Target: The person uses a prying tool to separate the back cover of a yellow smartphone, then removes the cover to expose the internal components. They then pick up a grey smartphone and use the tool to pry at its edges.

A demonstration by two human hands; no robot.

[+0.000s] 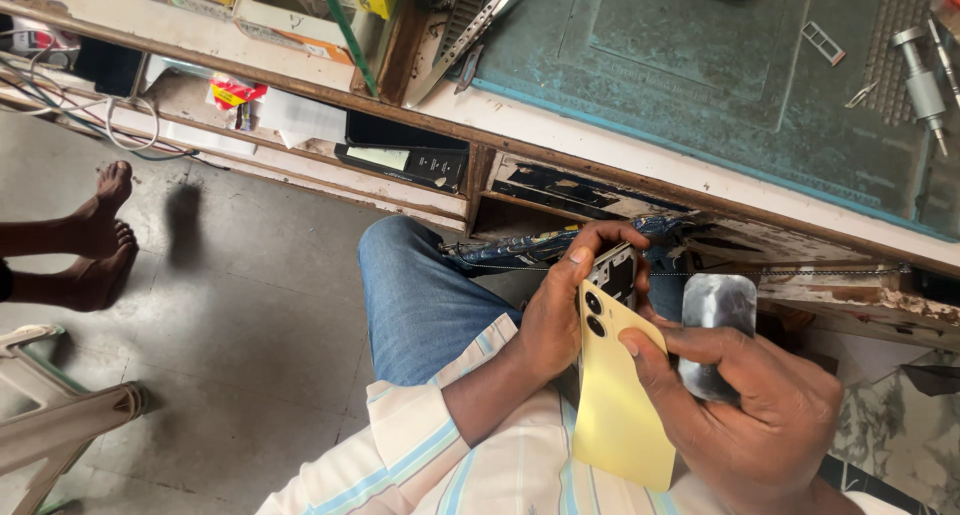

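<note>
Phone (612,273) in left hand (560,310), yellow back cover (618,400) under right hand (760,405)

Yellow phone back cover (618,405), partly lifted

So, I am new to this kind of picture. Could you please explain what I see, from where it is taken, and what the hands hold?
The picture comes from a camera worn on a person's head, looking down at their own lap; no machine is involved. The left hand grips an opened phone. The right hand holds a yellow back cover against it, with a shiny grey plate behind its fingers. Above is a workbench with a blue-green mat, tweezers and a screwdriver. At the left, another person's bare feet rest on the floor.
</note>
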